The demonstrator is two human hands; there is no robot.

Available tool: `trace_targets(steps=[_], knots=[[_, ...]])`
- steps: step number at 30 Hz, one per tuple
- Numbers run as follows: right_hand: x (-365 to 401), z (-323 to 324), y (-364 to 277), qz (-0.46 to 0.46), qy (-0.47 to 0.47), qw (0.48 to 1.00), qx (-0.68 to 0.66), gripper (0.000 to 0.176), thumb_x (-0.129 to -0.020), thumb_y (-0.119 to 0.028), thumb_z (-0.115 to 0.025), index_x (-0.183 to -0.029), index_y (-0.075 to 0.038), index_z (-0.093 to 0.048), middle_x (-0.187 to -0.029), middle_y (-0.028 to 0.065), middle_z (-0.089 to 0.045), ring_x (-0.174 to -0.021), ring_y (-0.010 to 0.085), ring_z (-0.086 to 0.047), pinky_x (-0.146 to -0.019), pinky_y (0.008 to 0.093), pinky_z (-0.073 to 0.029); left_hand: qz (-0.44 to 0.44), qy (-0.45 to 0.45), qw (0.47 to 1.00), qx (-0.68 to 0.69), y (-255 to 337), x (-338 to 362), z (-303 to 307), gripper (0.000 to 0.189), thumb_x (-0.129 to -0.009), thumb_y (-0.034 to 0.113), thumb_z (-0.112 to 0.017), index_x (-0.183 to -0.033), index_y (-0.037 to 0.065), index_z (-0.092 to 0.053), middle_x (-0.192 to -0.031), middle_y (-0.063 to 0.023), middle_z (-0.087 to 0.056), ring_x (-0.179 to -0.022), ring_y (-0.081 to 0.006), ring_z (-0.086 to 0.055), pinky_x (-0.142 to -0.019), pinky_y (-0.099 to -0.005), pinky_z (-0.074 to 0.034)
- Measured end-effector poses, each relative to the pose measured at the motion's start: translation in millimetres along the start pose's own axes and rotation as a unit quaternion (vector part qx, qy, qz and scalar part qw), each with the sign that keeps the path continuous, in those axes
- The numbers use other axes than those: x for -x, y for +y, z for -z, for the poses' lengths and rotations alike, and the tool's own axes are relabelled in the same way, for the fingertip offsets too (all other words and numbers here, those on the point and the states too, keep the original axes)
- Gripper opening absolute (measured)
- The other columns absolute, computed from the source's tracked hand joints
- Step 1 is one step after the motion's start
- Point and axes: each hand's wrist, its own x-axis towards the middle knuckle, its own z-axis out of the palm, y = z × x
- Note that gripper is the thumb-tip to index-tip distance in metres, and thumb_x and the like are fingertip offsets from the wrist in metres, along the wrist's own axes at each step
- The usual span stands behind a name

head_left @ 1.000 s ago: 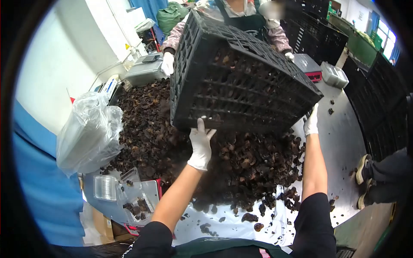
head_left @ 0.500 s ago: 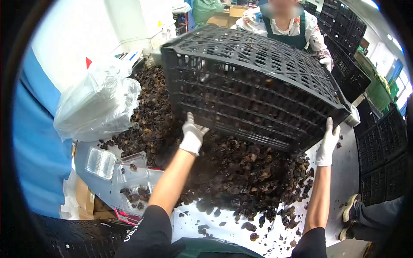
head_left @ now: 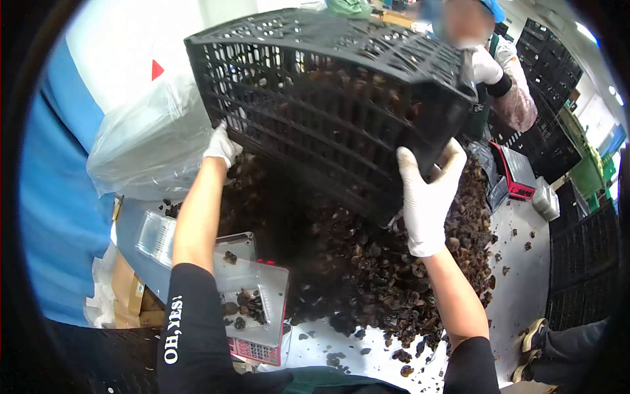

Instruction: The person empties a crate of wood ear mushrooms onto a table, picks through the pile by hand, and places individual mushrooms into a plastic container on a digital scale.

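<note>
A large black slatted crate (head_left: 308, 111) is tipped over above the table, its perforated bottom facing up. Dark brown, crinkled pieces (head_left: 387, 262) lie in a wide heap under it, and more show through its slats. My left hand (head_left: 224, 146), in a white glove, grips the crate's lower edge at the left. Near its right corner my right hand (head_left: 433, 197), also gloved, holds the crate with thumb and fingers around the edge. A co-worker's gloved hand (head_left: 485, 67) is at the crate's far right corner.
Clear plastic bags (head_left: 151, 138) lie at the left. A red-edged scale (head_left: 275, 308) holding a clear tray with dark pieces is in front of my left arm. Another red scale (head_left: 518, 171) stands at the right. Black crates (head_left: 584, 249) are stacked beyond the table, near a person's legs (head_left: 571, 348).
The crate has moved left and up, tilting further. Both my hands have moved left with it. The scale at the right has come into sight, and the co-worker's hand is now raised at the crate.
</note>
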Motion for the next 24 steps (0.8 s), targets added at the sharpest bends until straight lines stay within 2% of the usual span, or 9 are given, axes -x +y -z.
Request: trace_targets(steps=[1,2,7,8,10,15,16,22,24], knots=[[4.0,-13.7,-12.5,-0.008,-0.016,0.999,-0.04,0.05,-0.08,-0.01,-0.074,-0.119,-0.005,-0.042,-0.104,0.0073,-0.051,-0.091,0.0136,-0.051,-0.083,0.0307,-0.044,0.029,-0.023,0.998,-0.05,12.7,26.5,-11.9,0.034,-0.1,0.034,-0.045,-0.108,0.008,-0.064,-0.119,-0.0073,-0.064,-0.109,-0.0303,-0.06,-0.099,-0.06,-0.041],[7.0,-24.9,-20.4,-0.016,-0.029,0.996,-0.082,0.051,-0.079,-0.008,-0.075,-0.118,-0.005,-0.042,-0.102,0.0062,-0.051,-0.088,0.0118,-0.051,-0.08,0.0288,-0.045,-0.003,0.097,0.987,-0.129,30.7,4.5,-11.4,0.037,-0.1,0.036,-0.043,-0.116,0.008,-0.06,-0.124,-0.0103,-0.061,-0.112,-0.0328,-0.058,-0.101,-0.0614,-0.039],[6.4,-46.0,-34.0,0.021,-0.048,0.996,-0.074,0.054,-0.076,-0.005,-0.078,-0.117,-0.005,-0.042,-0.093,0.0025,-0.054,-0.079,0.0081,-0.051,-0.073,0.0241,-0.045,-0.022,0.058,0.987,-0.146,29.7,17.2,-14.4,0.043,-0.102,0.038,-0.037,-0.126,0.006,-0.053,-0.133,-0.0132,-0.054,-0.121,-0.0357,-0.053,-0.105,-0.0608,-0.035],[5.4,-47.4,-39.7,0.01,-0.054,0.995,-0.089,0.053,-0.076,-0.006,-0.078,-0.115,-0.005,-0.043,-0.093,0.0027,-0.054,-0.079,0.0079,-0.051,-0.072,0.024,-0.045,-0.022,0.069,0.987,-0.144,28.7,13.5,-11.5,0.036,-0.102,0.033,-0.036,-0.117,0.008,-0.058,-0.125,-0.0126,-0.06,-0.115,-0.0344,-0.056,-0.103,-0.0603,-0.038],[2.8,-49.4,-41.9,0.053,-0.062,0.995,-0.052,0.051,-0.075,-0.006,-0.078,-0.114,-0.005,-0.045,-0.094,0.0033,-0.055,-0.079,0.0082,-0.053,-0.072,0.0237,-0.045,-0.045,0.063,0.985,-0.154,23.9,5.6,-3.8,0.037,-0.102,0.034,-0.036,-0.12,0.008,-0.056,-0.13,-0.0132,-0.057,-0.119,-0.0348,-0.054,-0.105,-0.0597,-0.036],[-29.4,-42.9,-44.6,0.099,-0.04,0.994,-0.024,0.048,-0.076,-0.008,-0.079,-0.112,-0.002,-0.048,-0.095,0.0044,-0.057,-0.079,0.0093,-0.056,-0.071,0.0232,-0.048,-0.054,0.052,0.972,-0.221,6.2,35.7,-20.3,0.045,-0.098,0.035,-0.05,-0.131,0.005,-0.046,-0.13,-0.0181,-0.054,-0.114,-0.0351,-0.054,-0.096,-0.0454,-0.043],[-34.3,-38.9,-42.5,0.099,-0.042,0.994,-0.01,0.049,-0.075,-0.009,-0.079,-0.112,-0.002,-0.048,-0.096,0.0041,-0.057,-0.08,0.0089,-0.055,-0.072,0.0223,-0.048,-0.055,-0.007,0.961,-0.272,6.2,35.4,-18.6,0.041,-0.101,0.034,-0.043,-0.126,0.003,-0.051,-0.13,-0.0153,-0.057,-0.117,-0.0308,-0.055,-0.103,-0.0461,-0.042],[-41.8,-6.4,-39.0,0.152,-0.027,0.987,0.035,0.049,-0.075,-0.007,-0.08,-0.113,-0.001,-0.05,-0.097,0.0039,-0.056,-0.081,0.0105,-0.058,-0.069,0.0219,-0.05,0.005,-0.026,0.982,-0.188,-3.9,38.3,-42.4,0.044,-0.098,0.032,-0.051,-0.132,0.005,-0.048,-0.139,-0.0178,-0.049,-0.126,-0.0327,-0.048,-0.109,-0.0467,-0.033],[-43.3,8.5,-50.7,0.165,-0.006,0.986,0.007,0.048,-0.077,-0.005,-0.079,-0.114,0.0,-0.05,-0.104,0.0069,-0.058,-0.086,0.013,-0.061,-0.072,0.0225,-0.051,-0.038,0.043,0.949,-0.309,-7.8,59.3,-62.9,0.049,-0.095,0.032,-0.058,-0.134,0.01,-0.041,-0.136,-0.0183,-0.051,-0.129,-0.0355,-0.043,-0.11,-0.052,-0.024]])
